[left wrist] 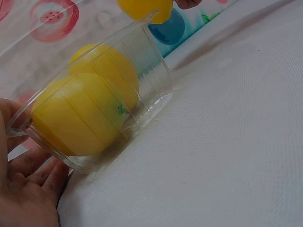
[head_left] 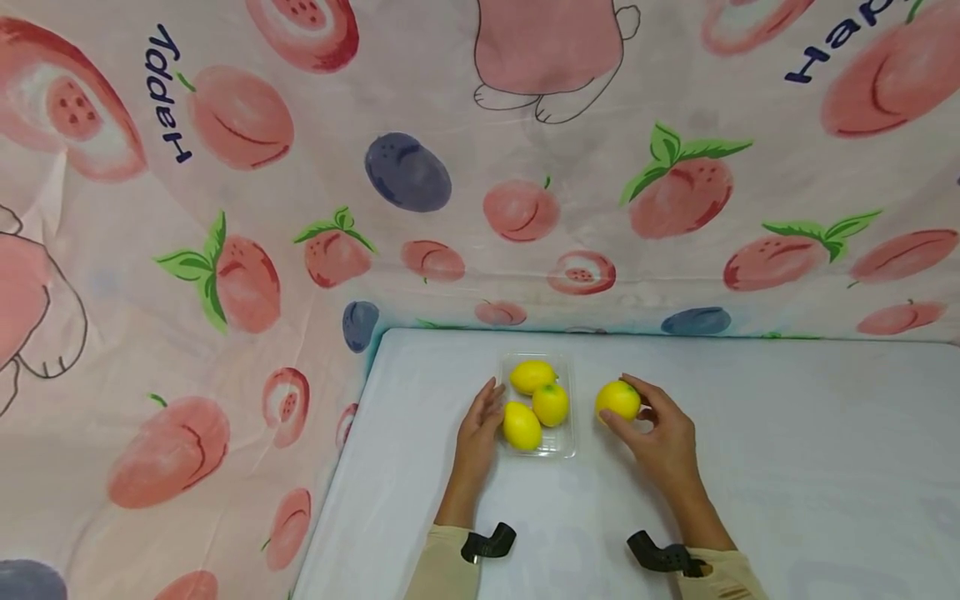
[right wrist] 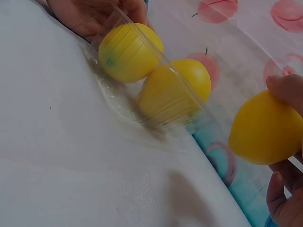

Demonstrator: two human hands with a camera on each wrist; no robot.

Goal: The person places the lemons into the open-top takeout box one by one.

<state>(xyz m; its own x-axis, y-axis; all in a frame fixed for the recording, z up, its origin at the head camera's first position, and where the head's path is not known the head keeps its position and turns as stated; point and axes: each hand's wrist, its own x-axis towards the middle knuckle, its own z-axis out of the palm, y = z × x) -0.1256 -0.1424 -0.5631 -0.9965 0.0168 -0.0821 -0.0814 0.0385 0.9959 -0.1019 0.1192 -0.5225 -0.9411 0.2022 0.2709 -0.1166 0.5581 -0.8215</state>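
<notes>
A clear plastic tray (head_left: 566, 442) holds three yellow lemons: one at the back (head_left: 532, 377), one at the right (head_left: 551, 406) and one at the front left (head_left: 522, 427). Against the tray's left side rests my left hand (head_left: 477, 425), its fingers relaxed along the wall and rim. My right hand (head_left: 663, 437) pinches another lemon (head_left: 617, 401) between thumb and fingers, to the right of the tray and apart from it. In the right wrist view this held lemon (right wrist: 265, 127) is seen close up, beside the tray.
A white-covered table (head_left: 810, 450) lies under the tray. Behind it and on the left hangs a fruit-print cloth (head_left: 450, 108). A black strap mount (head_left: 489, 542) sits on the left wrist, and a similar mount (head_left: 660, 554) on the right wrist.
</notes>
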